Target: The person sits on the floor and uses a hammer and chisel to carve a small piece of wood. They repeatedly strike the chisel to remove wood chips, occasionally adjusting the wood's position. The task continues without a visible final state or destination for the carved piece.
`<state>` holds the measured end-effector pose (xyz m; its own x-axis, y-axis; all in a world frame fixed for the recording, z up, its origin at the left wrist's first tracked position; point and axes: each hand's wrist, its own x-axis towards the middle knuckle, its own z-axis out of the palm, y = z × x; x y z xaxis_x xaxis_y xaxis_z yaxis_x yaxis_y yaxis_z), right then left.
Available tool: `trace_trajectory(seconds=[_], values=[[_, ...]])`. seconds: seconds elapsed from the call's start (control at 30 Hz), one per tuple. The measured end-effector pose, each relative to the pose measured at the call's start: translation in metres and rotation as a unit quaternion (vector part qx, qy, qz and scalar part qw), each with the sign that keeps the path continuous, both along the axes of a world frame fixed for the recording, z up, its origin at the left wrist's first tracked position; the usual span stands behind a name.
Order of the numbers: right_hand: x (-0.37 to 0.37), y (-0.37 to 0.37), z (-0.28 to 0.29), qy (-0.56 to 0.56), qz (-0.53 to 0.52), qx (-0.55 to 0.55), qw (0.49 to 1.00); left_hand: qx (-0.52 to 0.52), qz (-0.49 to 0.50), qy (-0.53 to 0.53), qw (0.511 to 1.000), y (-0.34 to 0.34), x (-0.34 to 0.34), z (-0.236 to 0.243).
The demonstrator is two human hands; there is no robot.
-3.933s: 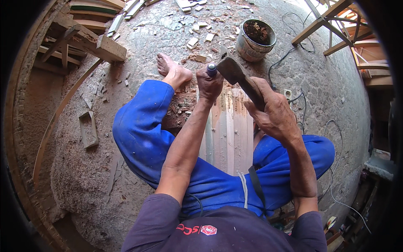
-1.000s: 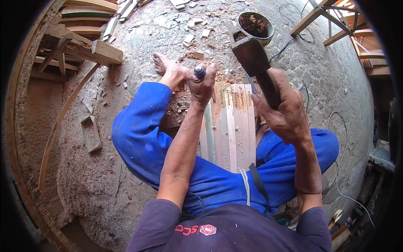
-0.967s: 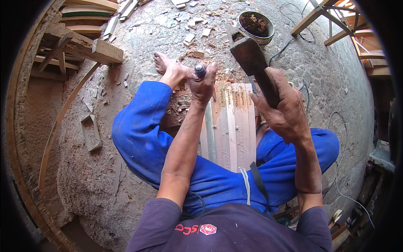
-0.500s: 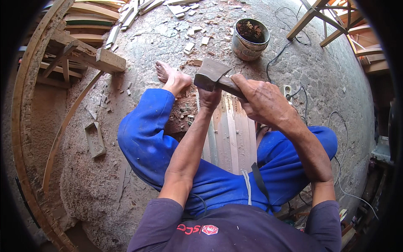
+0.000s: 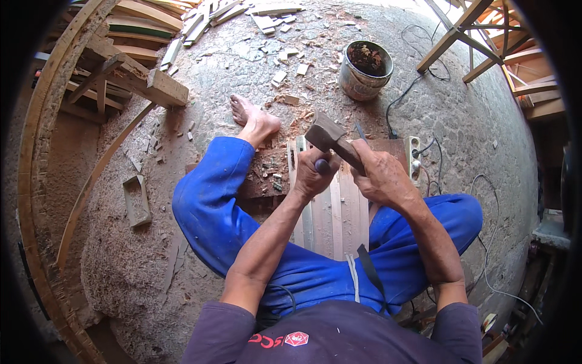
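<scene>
My right hand (image 5: 387, 176) is closed round the wooden handle of a hatchet (image 5: 325, 131), its head raised and tilted just above my left hand. My left hand (image 5: 314, 176) grips a tool with a rounded dark purple handle end (image 5: 322, 165), probably a chisel. A narrow metal blade (image 5: 360, 130) shows past the hatchet; its join to that handle is hidden. Below both hands, pale wooden strips (image 5: 335, 212) lie side by side between my legs. They rest across a dark reddish-brown board (image 5: 262, 170) strewn with chips.
A dirty bucket (image 5: 359, 85) with shavings stands ahead. A white power strip (image 5: 414, 159) with cables lies to the right. Wood offcuts (image 5: 276, 24) scatter the far floor. At left are a small wooden frame (image 5: 137, 201), a thick beam (image 5: 167, 89) and a curved strip (image 5: 97, 173).
The hatchet head has come down and nearer, to the right. My left hand has moved right and nearer, and the purple handle end now shows.
</scene>
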<state>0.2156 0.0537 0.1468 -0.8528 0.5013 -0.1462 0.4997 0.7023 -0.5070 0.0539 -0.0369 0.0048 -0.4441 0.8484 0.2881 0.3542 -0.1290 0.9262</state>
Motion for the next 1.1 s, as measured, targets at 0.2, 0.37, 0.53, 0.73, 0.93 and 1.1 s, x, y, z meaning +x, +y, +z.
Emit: trace_trajectory(seconds=[0.2, 0.37, 0.53, 0.73, 0.93, 1.1], values=[[0.006, 0.0, -0.007, 0.104, -0.118, -0.155, 0.975, 0.111, 0.132, -0.253, 0.952, 0.028, -0.048, 0.017], [0.009, 0.007, -0.01, 0.139, -0.132, -0.165, 0.967, 0.11, 0.119, -0.247, 0.955, 0.036, -0.047, 0.016], [0.006, 0.005, -0.007, 0.107, -0.127, -0.151, 0.974, 0.108, 0.122, -0.225, 0.961, 0.037, -0.046, 0.005], [-0.003, -0.002, -0.003, 0.145, -0.071, -0.125, 0.979, 0.143, 0.1, -0.17, 0.97, 0.046, -0.029, -0.006], [-0.031, -0.001, 0.089, 0.259, -0.001, -0.026, 0.966, 0.117, 0.114, -0.142, 0.976, 0.043, -0.017, -0.011], [-0.037, -0.007, 0.097, 0.384, 0.005, 0.149, 0.911, 0.121, 0.112, -0.121, 0.979, 0.044, -0.021, -0.009]])
